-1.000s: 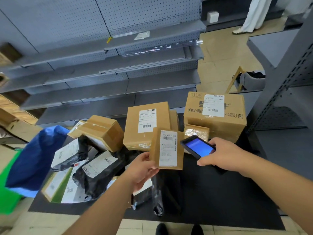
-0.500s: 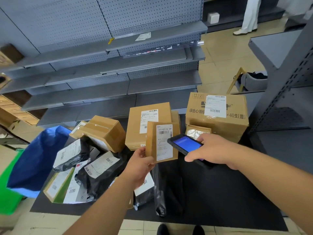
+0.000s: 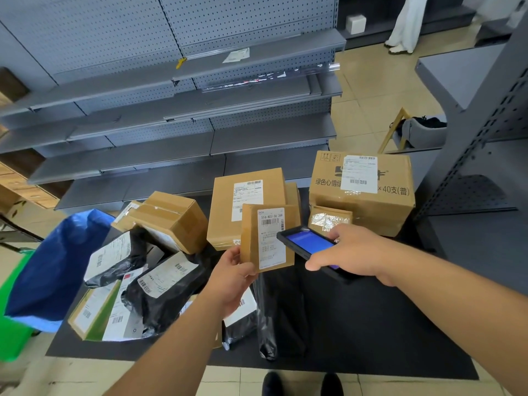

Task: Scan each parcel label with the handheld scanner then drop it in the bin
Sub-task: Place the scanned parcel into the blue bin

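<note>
Left hand pinches a flat cardboard parcel upright by its lower-left corner. Right hand grips the handheld scanner, its tip just right of the parcel's label. The blue bin bag is well to the parcel's left.

**One head-worn view, looking forward and down**

There is a single wide-angle camera, worn on the person's head. It faces forward and down over a dark table at close range, so both forearms reach up from the bottom edge and the shoes show just below the table's near edge. Grey shelves fill the upper frame and bend with the wide lens; a second shelf unit stands at the right edge. With only one view, no part of the scene is shared.
</note>
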A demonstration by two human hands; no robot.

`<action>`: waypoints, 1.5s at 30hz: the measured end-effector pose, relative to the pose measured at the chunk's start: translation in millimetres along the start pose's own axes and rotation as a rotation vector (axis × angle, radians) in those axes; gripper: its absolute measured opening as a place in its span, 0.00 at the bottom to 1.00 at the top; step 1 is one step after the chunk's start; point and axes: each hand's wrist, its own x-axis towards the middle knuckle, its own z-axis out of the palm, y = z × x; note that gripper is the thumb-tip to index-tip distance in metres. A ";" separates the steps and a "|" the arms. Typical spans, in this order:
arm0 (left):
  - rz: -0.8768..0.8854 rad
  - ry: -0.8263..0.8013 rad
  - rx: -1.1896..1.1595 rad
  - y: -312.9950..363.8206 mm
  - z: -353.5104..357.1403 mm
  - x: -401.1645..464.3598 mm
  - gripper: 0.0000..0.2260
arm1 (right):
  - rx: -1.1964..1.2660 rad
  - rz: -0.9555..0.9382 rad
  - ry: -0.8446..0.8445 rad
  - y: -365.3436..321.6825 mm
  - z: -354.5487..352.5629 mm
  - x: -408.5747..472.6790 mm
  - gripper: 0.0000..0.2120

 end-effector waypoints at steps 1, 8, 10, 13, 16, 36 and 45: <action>0.001 0.003 0.004 0.0 -0.2 -0.1 0.28 | -0.003 0.003 0.002 0.4 0.2 0.4 0.25; 0.016 0.029 0.048 -3.0 1.0 -4.0 0.28 | -0.018 0.001 -0.009 4.4 0.8 1.8 0.24; 0.013 0.033 0.040 -3.1 0.8 -4.7 0.28 | -0.023 0.006 -0.010 5.0 0.9 1.6 0.24; 0.013 0.038 0.037 -3.4 1.2 -6.4 0.28 | -0.035 0.008 -0.018 6.1 1.5 1.6 0.23; 0.016 0.051 0.032 -5.4 1.9 -8.2 0.28 | -0.028 0.006 -0.026 7.1 2.6 0.5 0.21; 0.043 0.153 -0.160 -21.7 -96.9 -61.2 0.21 | -0.149 -0.119 -0.062 -69.7 79.7 7.8 0.19; 0.024 0.267 -0.282 -25.8 -231.9 -101.1 0.21 | -0.193 -0.186 -0.072 -158.2 187.3 1.5 0.23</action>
